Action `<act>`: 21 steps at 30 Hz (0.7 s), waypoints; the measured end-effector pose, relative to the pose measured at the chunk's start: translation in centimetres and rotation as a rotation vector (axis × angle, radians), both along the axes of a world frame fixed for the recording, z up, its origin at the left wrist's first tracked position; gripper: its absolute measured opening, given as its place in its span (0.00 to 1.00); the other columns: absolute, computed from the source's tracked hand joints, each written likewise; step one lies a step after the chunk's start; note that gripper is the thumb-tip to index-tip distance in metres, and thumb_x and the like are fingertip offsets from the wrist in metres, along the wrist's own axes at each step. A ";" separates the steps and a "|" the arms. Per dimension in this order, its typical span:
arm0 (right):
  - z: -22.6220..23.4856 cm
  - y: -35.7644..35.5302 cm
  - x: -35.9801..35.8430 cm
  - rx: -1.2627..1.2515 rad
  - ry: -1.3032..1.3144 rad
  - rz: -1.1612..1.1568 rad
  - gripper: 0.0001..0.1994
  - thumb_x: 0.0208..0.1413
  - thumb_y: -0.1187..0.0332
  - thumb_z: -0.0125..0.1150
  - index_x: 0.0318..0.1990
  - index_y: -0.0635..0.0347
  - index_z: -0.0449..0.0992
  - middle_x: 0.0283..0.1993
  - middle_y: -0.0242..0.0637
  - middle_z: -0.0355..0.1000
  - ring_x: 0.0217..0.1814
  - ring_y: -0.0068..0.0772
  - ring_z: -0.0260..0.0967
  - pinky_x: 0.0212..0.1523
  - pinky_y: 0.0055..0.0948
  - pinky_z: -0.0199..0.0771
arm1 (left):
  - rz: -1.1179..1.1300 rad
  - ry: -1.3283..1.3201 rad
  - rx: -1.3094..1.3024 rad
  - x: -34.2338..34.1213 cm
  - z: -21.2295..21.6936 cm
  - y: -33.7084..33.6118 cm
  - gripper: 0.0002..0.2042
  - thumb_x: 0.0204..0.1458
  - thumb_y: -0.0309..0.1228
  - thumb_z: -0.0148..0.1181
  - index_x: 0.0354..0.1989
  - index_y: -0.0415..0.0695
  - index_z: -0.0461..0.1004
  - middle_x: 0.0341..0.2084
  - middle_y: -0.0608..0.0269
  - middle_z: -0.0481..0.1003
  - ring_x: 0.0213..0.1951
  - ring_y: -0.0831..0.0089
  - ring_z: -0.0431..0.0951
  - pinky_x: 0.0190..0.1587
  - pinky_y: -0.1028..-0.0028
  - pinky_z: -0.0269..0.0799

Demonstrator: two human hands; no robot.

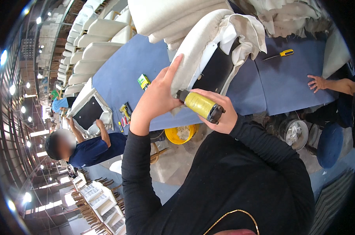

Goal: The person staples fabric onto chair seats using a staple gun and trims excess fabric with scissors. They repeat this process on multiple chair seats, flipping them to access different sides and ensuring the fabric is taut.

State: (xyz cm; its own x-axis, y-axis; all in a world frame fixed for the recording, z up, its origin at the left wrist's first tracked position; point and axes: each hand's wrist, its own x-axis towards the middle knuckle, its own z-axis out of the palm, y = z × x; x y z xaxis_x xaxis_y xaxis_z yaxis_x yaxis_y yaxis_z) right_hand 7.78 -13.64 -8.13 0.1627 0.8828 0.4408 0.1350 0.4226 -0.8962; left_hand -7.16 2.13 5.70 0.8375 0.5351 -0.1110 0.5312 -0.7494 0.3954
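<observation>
My right hand grips a pneumatic stapler with a yellow-wrapped body and black ends, its nose against the edge of a cream upholstered cushion piece. My left hand lies flat on the cream fabric beside the stapler, fingers pressing it onto the piece's edge. The piece lies on a blue work table with its black underside facing up and loose fabric folded over it.
A yellow-handled screwdriver lies on the table at the right, near another person's hand. A small green box and a yellow tool lie left. A co-worker in a dark blue shirt handles another cushion. A yellow bucket stands below.
</observation>
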 end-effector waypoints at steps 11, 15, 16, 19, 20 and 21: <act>-1.4 1.3 1.8 -0.074 0.166 0.104 0.33 0.53 0.77 0.73 0.70 0.60 0.74 0.65 0.48 0.79 0.67 0.41 0.79 0.69 0.39 0.77 | 0.015 -0.031 -0.031 -0.8 -0.4 1.1 0.60 0.40 0.26 0.81 0.84 0.54 0.50 0.67 0.39 0.73 0.66 0.41 0.75 0.68 0.57 0.73; -6.5 0.3 7.4 -0.258 -0.068 -0.153 0.33 0.50 0.76 0.74 0.68 0.58 0.77 0.59 0.45 0.81 0.61 0.43 0.81 0.66 0.37 0.78 | 0.253 -0.206 -0.249 -3.3 -2.0 1.3 0.56 0.43 0.28 0.80 0.83 0.50 0.53 0.65 0.41 0.77 0.65 0.49 0.80 0.68 0.62 0.72; -8.2 -0.5 8.9 -0.331 -0.198 -0.262 0.34 0.49 0.77 0.73 0.68 0.55 0.77 0.57 0.46 0.80 0.61 0.48 0.80 0.64 0.38 0.78 | 0.287 -0.292 -0.271 -4.1 -2.9 1.1 0.54 0.44 0.29 0.79 0.83 0.49 0.54 0.63 0.43 0.78 0.63 0.52 0.81 0.67 0.62 0.73; -15.9 -3.3 13.0 -0.521 -0.387 -0.561 0.39 0.45 0.81 0.69 0.70 0.47 0.76 0.58 0.46 0.74 0.61 0.59 0.75 0.61 0.43 0.78 | 0.366 -0.504 -0.265 -5.2 -5.8 -0.2 0.48 0.47 0.29 0.76 0.80 0.45 0.59 0.60 0.46 0.81 0.60 0.60 0.82 0.65 0.63 0.74; -18.0 -4.3 14.1 -0.613 -0.443 -0.605 0.39 0.46 0.81 0.67 0.70 0.46 0.76 0.60 0.46 0.72 0.62 0.58 0.75 0.62 0.43 0.78 | 0.385 -0.541 -0.213 -5.4 -6.7 -0.9 0.47 0.48 0.29 0.75 0.79 0.43 0.60 0.59 0.47 0.81 0.60 0.61 0.82 0.64 0.63 0.74; -20.1 -5.2 15.3 -0.706 -0.502 -0.652 0.39 0.46 0.82 0.66 0.71 0.45 0.76 0.63 0.45 0.70 0.63 0.57 0.74 0.63 0.44 0.77 | 0.402 -0.577 -0.164 -5.2 -7.5 -1.6 0.45 0.49 0.28 0.74 0.79 0.42 0.61 0.59 0.47 0.81 0.60 0.63 0.82 0.64 0.63 0.75</act>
State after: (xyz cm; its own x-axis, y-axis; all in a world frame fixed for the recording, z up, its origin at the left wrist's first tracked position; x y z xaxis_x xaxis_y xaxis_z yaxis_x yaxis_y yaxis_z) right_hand 23.04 -18.89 -28.20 0.6354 0.7720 0.0146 0.5663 -0.4531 -0.6885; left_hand -12.39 0.52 -1.85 0.5284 0.8288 0.1842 0.4257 -0.4463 0.7871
